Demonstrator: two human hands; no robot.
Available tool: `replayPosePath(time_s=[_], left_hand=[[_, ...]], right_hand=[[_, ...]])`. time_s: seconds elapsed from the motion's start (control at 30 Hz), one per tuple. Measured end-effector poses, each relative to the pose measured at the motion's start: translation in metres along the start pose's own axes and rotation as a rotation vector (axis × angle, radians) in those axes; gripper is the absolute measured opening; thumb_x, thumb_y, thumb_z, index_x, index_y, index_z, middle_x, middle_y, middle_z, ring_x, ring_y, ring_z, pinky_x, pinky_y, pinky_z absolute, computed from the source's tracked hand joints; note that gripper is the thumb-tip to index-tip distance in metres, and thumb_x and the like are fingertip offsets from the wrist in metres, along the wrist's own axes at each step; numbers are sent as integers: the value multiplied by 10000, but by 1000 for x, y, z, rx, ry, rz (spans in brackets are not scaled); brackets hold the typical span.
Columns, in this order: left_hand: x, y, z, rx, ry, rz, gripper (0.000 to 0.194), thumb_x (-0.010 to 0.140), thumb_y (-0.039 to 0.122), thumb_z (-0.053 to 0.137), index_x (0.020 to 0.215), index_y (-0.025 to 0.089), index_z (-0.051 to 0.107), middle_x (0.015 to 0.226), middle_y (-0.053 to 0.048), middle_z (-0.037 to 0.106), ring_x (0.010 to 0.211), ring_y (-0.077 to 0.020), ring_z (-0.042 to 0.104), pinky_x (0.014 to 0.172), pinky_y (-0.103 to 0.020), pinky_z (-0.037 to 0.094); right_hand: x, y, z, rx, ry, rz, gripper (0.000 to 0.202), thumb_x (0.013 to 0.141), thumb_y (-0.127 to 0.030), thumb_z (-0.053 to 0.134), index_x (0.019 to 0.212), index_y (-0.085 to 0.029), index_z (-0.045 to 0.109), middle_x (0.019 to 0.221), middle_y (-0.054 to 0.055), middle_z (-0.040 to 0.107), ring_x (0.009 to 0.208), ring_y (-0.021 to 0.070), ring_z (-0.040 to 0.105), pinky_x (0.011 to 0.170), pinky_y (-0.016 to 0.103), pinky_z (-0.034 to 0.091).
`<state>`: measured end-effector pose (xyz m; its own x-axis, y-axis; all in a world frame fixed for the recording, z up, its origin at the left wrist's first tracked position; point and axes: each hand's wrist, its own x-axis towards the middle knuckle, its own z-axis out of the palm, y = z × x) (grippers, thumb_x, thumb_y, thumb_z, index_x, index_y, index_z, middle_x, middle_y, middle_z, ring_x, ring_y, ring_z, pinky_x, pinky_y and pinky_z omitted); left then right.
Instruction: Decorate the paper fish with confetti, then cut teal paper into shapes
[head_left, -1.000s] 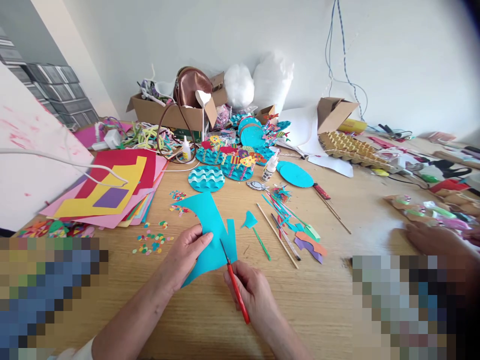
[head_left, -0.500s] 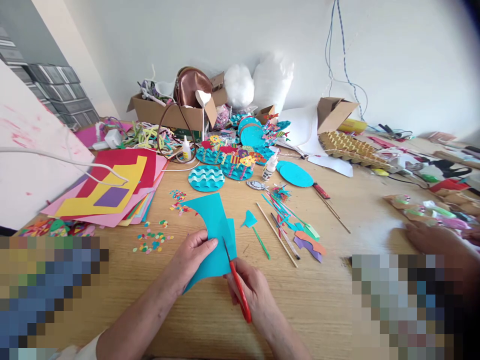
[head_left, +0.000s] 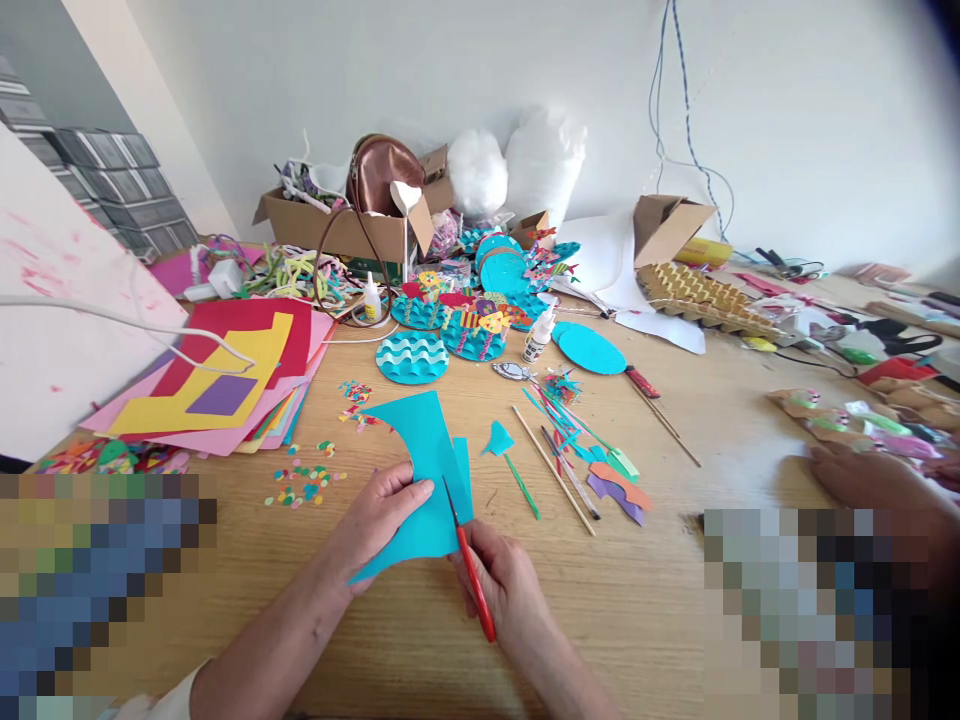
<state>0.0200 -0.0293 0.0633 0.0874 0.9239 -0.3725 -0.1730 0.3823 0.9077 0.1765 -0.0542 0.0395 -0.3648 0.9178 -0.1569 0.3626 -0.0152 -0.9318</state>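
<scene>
My left hand (head_left: 382, 515) pinches a sheet of blue craft paper (head_left: 429, 430), its thumb on top and the fingers partly hidden underneath. A curved piece is cut out of the sheet's left side. In my right hand (head_left: 502, 575) is a pair of scissors with red handles (head_left: 474, 585); the dark blades lie across the right part of the paper, pointing away from me. Beyond the sheet sits a blue oval with wavy strips (head_left: 412, 357). A small blue paper scrap (head_left: 499, 438) and a green stick (head_left: 523, 487) lie right of the paper.
Coloured paper sheets (head_left: 225, 370) are stacked at left, near scattered paper dots (head_left: 304, 480). To the right lie a wooden stick (head_left: 553, 470), a brush and paper strips. Glue bottles (head_left: 538, 335) and blue ovals (head_left: 592, 348) stand farther back. Another person's hand (head_left: 862, 475) rests at far right.
The blue paper has tilted slightly, its lower left corner shifting left. The scissors have turned a little and their handles look closer together. Both hands stay nearly in place.
</scene>
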Motion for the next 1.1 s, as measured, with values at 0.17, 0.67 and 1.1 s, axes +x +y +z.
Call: replayPosePath(time_s=[0.17, 0.67, 1.1], left_hand=[[-2, 0, 2, -105, -40, -89, 225, 630, 381, 673, 655, 175, 585, 562, 30, 570, 502, -102, 468, 494, -207, 382], [-2, -4, 3, -143, -118, -130, 229, 634, 382, 674, 691, 169, 611, 600, 19, 575, 577, -132, 533, 571, -231, 423], [-4, -7, 4, -259, 75, -63, 296, 647, 411, 676, 600, 187, 488, 475, 90, 431, 441, -71, 389, 477, -196, 353]], right_hand=[[0, -1, -2, 11, -29, 37, 322, 861, -391, 347, 619, -187, 409, 525, -47, 392, 504, 89, 381, 478, 202, 279], [5, -4, -3, 34, -15, 4, 366, 864, -446, 343, 610, -189, 402, 511, -52, 363, 498, 87, 354, 460, 198, 267], [3, -1, 0, -3, 6, 11, 408, 861, -494, 344, 601, -188, 413, 523, -31, 403, 504, 97, 391, 454, 199, 290]])
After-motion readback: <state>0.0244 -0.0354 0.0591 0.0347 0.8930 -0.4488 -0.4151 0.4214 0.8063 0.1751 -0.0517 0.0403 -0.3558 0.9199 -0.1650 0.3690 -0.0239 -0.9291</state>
